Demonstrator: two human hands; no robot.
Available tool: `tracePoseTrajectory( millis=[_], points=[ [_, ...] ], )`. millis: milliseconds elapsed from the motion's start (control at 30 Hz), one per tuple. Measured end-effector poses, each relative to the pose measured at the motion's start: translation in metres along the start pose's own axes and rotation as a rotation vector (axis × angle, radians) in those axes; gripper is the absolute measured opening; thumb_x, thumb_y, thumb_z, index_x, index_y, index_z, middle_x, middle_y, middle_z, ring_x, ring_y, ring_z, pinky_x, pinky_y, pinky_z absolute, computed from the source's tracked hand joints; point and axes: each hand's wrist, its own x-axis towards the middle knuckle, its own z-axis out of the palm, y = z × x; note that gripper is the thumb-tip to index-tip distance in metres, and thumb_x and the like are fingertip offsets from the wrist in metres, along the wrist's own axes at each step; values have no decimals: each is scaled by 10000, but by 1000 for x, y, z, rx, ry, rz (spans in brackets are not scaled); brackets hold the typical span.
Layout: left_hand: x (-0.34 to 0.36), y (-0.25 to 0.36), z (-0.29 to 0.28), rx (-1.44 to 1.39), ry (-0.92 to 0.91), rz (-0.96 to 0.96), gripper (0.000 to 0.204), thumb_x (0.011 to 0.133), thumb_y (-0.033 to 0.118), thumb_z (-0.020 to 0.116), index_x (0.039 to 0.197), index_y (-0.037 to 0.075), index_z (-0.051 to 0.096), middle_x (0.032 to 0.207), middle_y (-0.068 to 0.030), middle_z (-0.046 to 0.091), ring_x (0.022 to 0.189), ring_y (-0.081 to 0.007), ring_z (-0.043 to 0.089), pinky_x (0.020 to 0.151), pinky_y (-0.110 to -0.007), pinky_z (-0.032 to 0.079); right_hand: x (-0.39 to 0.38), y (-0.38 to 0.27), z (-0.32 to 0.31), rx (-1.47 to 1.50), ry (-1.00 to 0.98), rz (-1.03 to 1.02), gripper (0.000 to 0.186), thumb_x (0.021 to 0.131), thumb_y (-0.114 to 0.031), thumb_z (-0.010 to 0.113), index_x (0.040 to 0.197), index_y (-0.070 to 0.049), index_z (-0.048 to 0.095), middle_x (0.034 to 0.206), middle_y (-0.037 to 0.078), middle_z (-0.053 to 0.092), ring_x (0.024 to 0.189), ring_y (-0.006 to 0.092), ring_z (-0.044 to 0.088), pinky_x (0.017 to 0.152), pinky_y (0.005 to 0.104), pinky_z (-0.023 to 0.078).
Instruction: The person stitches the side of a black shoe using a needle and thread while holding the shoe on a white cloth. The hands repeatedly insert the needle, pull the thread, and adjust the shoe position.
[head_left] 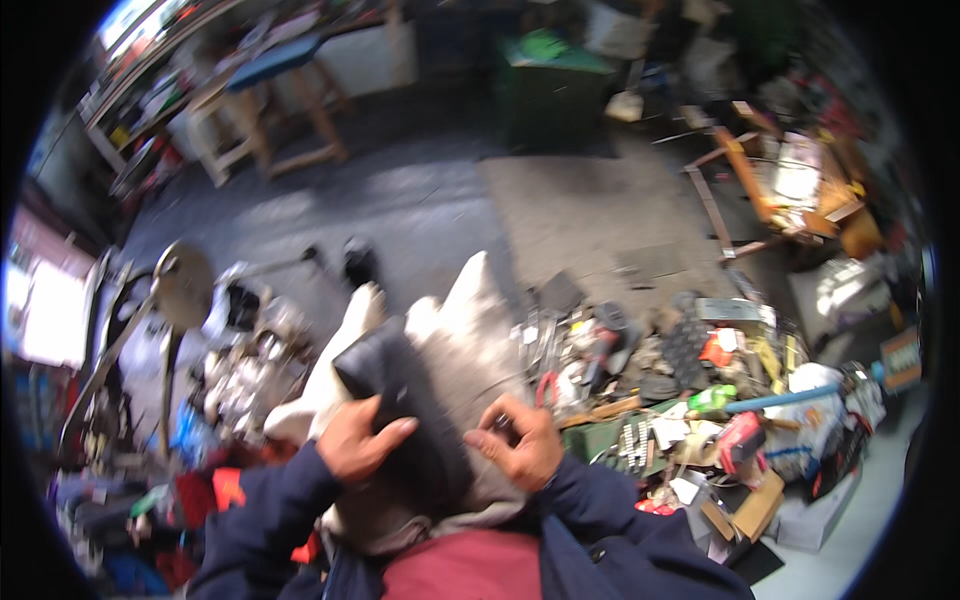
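Observation:
A long, dark, smooth piece (412, 420), leather or rubber by its look, lies across my lap on pale cloth (465, 345). My left hand (358, 440) is at its left edge, thumb and forefinger apart and nothing visible between them. Whether that hand presses on the dark piece is unclear. To the right of the piece, my right hand (520, 440) is closed, its fingers curled toward the thumb. A small dark patch shows within the curl; blur hides what it is.
Tools and scraps crowd the floor at right, with a blue rod (785, 398) and a green bottle (712, 399). At left stand a metal stand with a rounded plate (184, 285) and plastic bags (275, 325). Farther off are a blue-topped stool (275, 62) and a green box (555, 95).

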Motion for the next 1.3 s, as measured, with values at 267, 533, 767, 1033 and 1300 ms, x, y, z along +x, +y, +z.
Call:
tracePoseTrajectory(
  millis=[267,533,767,1033,1300],
  points=[
    [-37,13,-61,402,155,97,317,838,229,869,825,-1,652,822,-151,581,745,-342,633,687,-387,495,17,4,19,-455,-80,-158,522,717,-362,982,946,-64,621,789,46,607,603,163,582,580,312,519],
    [-34,-25,-26,-1292,336,116,435,1129,355,489,798,74,508,693,-48,511,667,-216,618,853,-482,616,15,5,22,-468,-46,-152,588,724,-388,979,1043,-67,604,749,59,605,597,178,591,576,329,522],
    [-19,-44,-103,-855,997,112,487,1108,366,543,705,145,381,609,35,345,502,-77,298,462,-272,272,13,6,22,-446,-42,-110,565,736,-355,977,1033,-62,597,715,50,585,588,171,580,573,324,503],
    [-31,23,22,244,403,390,140,834,130,820,942,68,757,735,-54,605,649,-216,597,615,-357,468,16,-10,6,-160,-171,133,202,913,-141,799,983,-37,640,707,65,633,590,141,618,583,298,479],
    [-18,14,40,408,403,410,181,805,169,765,984,183,739,835,-8,548,765,-231,571,629,-382,445,1,-17,5,-128,-345,-59,195,908,14,673,1100,22,704,862,113,674,770,184,679,692,284,501]
  ],
)
